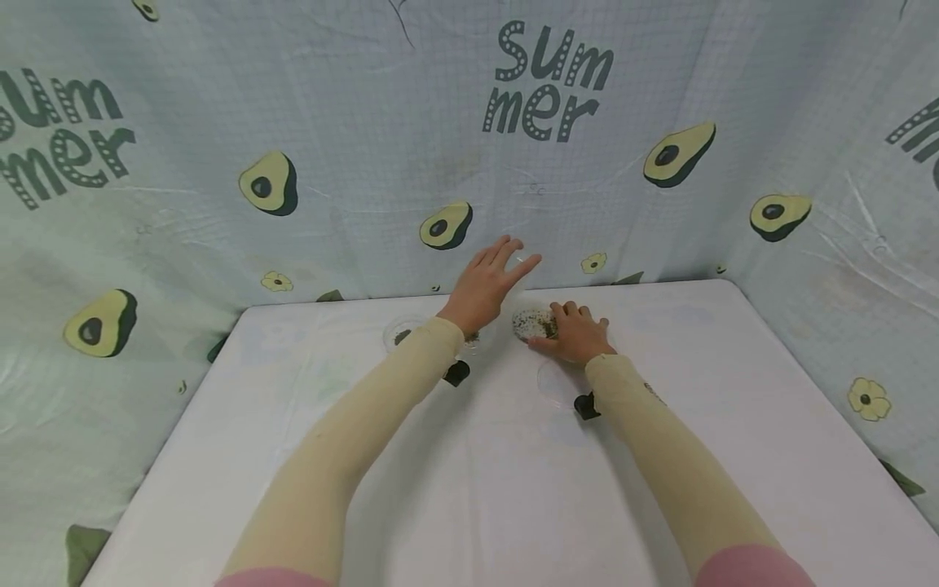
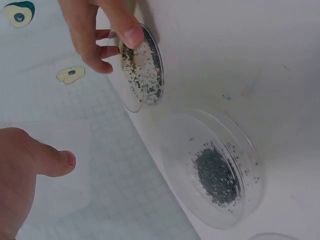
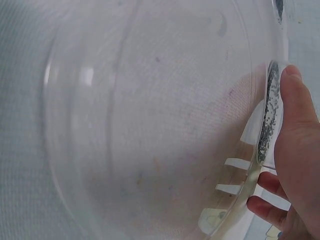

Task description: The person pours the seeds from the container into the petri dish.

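Note:
My left hand (image 1: 484,285) is raised near the table's back edge, fingers and thumb spread. A translucent plastic piece (image 2: 60,200) shows by its thumb in the left wrist view; the hand appears to hold it, though its outline is faint. To the right, my right hand (image 1: 577,336) grips a clear petri dish (image 1: 526,324) speckled with dark granules, thumb on the near rim and fingers on the far side. Another petri dish (image 2: 187,205) with a heap of dark granules stands below my left wrist, mostly hidden in the head view.
A third dish (image 1: 389,328) with dark granules stands at the left. Under my right wrist lies a clear round dish (image 1: 550,381), large in the right wrist view. Behind the white table (image 1: 499,505) hangs a printed curtain (image 1: 352,163).

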Demonstrator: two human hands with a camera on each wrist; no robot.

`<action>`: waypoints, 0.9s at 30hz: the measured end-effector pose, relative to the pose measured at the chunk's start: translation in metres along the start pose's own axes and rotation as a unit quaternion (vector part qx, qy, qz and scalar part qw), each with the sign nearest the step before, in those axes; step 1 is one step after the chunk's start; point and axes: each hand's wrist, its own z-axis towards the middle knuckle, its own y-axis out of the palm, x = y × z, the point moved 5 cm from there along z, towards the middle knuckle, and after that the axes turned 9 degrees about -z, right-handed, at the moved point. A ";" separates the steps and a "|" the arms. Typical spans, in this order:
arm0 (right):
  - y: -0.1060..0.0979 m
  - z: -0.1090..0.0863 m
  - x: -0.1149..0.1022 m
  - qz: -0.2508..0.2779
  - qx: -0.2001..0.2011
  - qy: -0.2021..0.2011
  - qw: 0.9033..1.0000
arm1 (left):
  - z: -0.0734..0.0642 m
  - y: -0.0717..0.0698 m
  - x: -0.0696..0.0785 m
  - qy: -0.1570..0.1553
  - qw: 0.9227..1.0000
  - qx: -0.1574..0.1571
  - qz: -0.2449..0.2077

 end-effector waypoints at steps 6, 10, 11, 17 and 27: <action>0.003 0.004 0.002 -0.008 0.004 0.000 1.000 | -0.013 -0.001 -0.016 -0.040 0.998 0.000 -0.040; 0.006 0.006 0.003 -0.009 0.004 0.000 1.000 | -0.024 0.000 -0.027 -0.058 0.996 0.004 -0.061; 0.006 0.006 0.003 -0.010 0.004 0.000 1.000 | -0.026 0.000 -0.029 -0.062 0.996 0.005 -0.064; 0.007 0.007 0.003 -0.010 0.005 0.000 1.000 | -0.040 -0.005 -0.041 -0.084 0.993 0.011 -0.082; 0.004 0.004 0.002 0.003 0.002 -0.007 1.000 | -0.068 -0.012 -0.064 -0.139 0.983 0.017 -0.120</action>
